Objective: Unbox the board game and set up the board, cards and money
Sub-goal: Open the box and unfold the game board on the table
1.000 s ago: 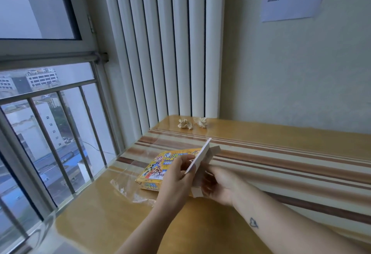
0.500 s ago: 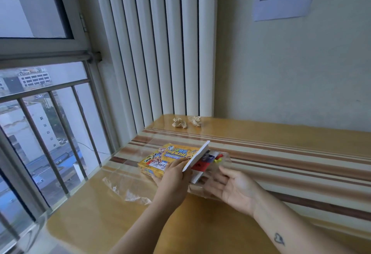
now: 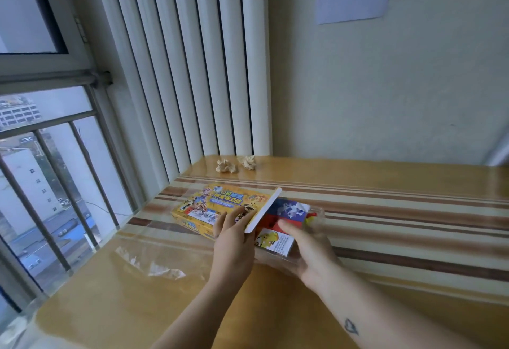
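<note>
A yellow board game box (image 3: 209,206) lies on the table near the window. My left hand (image 3: 234,241) grips a white folded board (image 3: 263,209) and holds it tilted up on its edge beside the box. To its right a clear plastic tray (image 3: 316,217) lies flat on the table, holding red, blue and white cards (image 3: 283,222). My right hand (image 3: 308,249) rests over the tray's near side with its fingers straight, one finger touching the cards.
The wooden table (image 3: 385,211) has brown stripes and a glossy cover. Crumpled clear wrap (image 3: 154,263) lies left of my hands. Two crumpled paper balls (image 3: 235,164) sit at the back by the white slats. A barred window (image 3: 55,183) is on the left.
The clear tray of cards has come out from behind the white board and now lies flat on the table. My right hand opened and lowered onto it. The view moved closer.
</note>
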`<state>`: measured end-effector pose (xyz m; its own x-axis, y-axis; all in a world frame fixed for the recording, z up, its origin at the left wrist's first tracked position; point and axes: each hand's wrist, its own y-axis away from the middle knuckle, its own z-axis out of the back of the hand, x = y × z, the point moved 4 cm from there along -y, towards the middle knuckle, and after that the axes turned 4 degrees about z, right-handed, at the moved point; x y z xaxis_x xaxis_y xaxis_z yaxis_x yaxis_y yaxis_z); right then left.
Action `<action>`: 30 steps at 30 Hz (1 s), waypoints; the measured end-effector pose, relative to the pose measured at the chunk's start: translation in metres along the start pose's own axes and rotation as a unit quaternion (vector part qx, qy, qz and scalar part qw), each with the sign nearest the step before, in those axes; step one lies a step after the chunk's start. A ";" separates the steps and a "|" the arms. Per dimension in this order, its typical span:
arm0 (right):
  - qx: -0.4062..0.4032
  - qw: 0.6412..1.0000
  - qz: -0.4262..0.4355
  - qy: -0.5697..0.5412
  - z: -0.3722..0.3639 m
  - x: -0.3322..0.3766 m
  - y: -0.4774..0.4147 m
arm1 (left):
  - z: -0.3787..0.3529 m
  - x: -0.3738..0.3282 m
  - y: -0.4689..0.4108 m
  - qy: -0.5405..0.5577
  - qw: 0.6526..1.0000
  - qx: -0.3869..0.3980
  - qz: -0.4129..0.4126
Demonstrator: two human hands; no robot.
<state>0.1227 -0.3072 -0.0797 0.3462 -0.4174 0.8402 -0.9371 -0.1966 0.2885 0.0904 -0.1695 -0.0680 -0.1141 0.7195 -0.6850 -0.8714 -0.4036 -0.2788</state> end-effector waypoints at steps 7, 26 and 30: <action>-0.001 1.000 0.023 0.006 -0.005 0.024 0.004 | 0.037 -0.005 -0.030 0.000 0.997 -0.070 -0.035; -0.026 0.995 0.100 0.004 -0.023 0.084 -0.003 | 0.109 0.089 -0.067 0.135 0.988 -0.023 0.079; -0.007 0.997 0.078 0.010 -0.045 0.079 -0.016 | 0.114 0.115 -0.066 0.186 0.978 0.012 0.098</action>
<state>0.1634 -0.2968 0.0030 0.1949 -0.4241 0.8844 -0.9802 -0.1171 0.1598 0.0798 0.0040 -0.0513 -0.1018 0.3728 -0.9223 -0.8620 -0.4958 -0.1052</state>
